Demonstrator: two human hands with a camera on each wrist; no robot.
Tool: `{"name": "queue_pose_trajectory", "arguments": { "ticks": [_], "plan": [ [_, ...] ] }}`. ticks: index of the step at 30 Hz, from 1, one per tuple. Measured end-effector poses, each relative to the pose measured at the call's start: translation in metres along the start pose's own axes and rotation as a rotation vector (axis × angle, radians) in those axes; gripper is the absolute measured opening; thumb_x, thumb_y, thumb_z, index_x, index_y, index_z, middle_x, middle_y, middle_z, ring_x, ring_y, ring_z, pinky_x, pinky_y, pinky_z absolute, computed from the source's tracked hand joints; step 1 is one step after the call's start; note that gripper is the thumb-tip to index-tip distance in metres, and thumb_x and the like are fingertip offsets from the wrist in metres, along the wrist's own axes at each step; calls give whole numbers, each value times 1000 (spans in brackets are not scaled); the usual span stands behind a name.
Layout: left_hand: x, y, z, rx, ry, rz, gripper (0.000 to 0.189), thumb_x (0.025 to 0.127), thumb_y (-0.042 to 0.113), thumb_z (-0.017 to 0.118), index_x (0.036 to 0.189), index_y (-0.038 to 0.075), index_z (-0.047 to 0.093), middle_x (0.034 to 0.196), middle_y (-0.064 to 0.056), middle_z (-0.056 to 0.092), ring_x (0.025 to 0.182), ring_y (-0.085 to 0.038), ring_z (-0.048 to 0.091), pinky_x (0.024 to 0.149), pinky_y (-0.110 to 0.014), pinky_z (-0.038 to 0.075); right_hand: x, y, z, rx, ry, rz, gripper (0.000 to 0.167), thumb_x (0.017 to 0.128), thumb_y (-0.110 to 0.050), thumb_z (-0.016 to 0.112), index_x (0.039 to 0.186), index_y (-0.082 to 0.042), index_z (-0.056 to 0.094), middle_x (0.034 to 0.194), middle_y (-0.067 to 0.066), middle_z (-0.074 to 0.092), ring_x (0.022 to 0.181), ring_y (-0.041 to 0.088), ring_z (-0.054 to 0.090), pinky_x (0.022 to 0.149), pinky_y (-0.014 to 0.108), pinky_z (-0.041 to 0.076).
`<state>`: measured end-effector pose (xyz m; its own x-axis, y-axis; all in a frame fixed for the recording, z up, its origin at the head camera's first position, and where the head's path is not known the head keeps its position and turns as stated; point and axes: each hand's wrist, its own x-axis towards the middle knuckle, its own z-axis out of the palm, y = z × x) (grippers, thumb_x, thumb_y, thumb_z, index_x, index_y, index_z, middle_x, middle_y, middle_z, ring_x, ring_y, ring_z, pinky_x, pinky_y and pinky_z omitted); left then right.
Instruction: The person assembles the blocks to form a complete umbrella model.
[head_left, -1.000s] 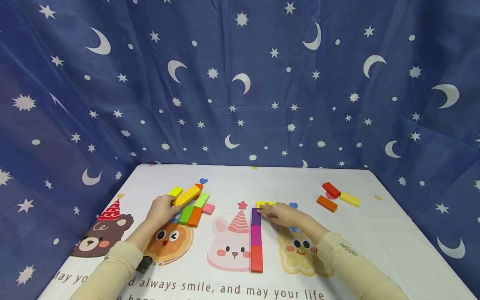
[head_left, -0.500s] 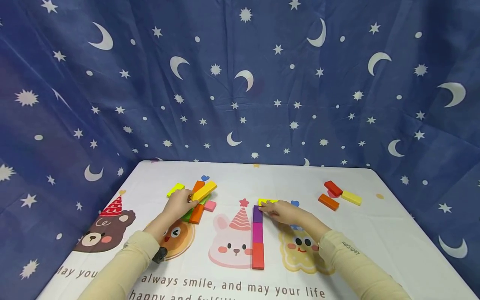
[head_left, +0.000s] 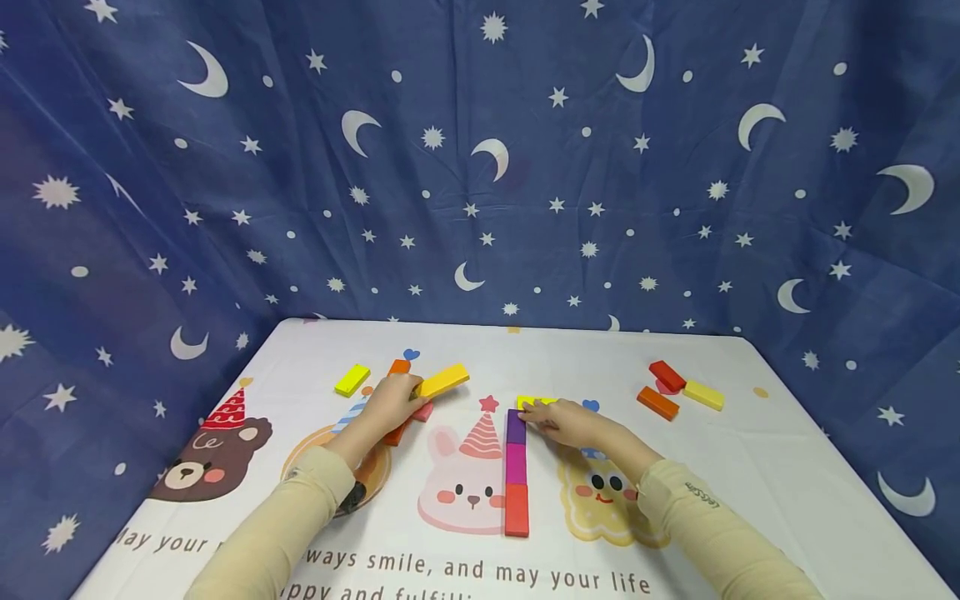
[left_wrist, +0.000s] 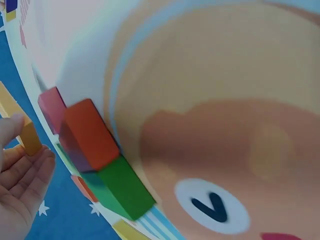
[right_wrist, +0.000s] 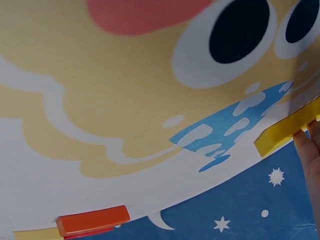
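My left hand (head_left: 393, 404) pinches a yellow-orange block (head_left: 444, 382) between thumb and fingers, raised above the left group of blocks. Part of that group shows under and beside the hand: an orange block (left_wrist: 90, 134), a green block (left_wrist: 127, 187) and a pink block (left_wrist: 52, 109). My right hand (head_left: 566, 422) rests at the top of a column, its fingertips touching a yellow block (right_wrist: 287, 127) that lies crosswise. Below it run a purple block (head_left: 516, 427), a magenta block (head_left: 516, 463) and a red block (head_left: 517, 510), end to end.
A lime-yellow block (head_left: 352, 380) lies alone at the left. Toward the back right sit a dark red block (head_left: 667, 376), an orange-brown block (head_left: 657, 403) and a pale yellow block (head_left: 703, 395). A blue star-and-moon curtain (head_left: 480, 208) rises behind the white printed tablecloth (head_left: 600, 358).
My left hand has moved to the right with the yellow-orange block, passing over the left group toward the column. The right hand has stayed at the crosswise yellow block.
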<state>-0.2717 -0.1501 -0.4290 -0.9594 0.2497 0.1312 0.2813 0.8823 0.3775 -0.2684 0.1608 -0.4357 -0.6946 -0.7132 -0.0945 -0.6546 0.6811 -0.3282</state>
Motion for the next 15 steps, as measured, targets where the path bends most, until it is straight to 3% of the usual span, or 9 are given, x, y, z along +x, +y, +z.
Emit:
{"name": "queue_pose_trajectory", "arguments": {
  "ticks": [8, 15],
  "plan": [
    [10, 14, 10, 54, -62, -13, 28, 86, 13, 68, 110, 0, 66, 97, -11, 68, 84, -22, 58, 87, -38, 52, 0, 1, -1, 1, -15, 3, 40, 88, 2, 57, 127, -7, 60, 132, 16, 57, 85, 16, 54, 70, 22, 41],
    [16, 20, 20, 80, -51, 50, 27, 87, 7, 65, 112, -3, 64, 103, -16, 68, 95, -28, 63, 90, -40, 51, 0, 2, -1, -1, -15, -5, 40, 88, 2, 57, 127, -6, 60, 134, 17, 54, 115, 28, 57, 72, 23, 42]
  ]
}}
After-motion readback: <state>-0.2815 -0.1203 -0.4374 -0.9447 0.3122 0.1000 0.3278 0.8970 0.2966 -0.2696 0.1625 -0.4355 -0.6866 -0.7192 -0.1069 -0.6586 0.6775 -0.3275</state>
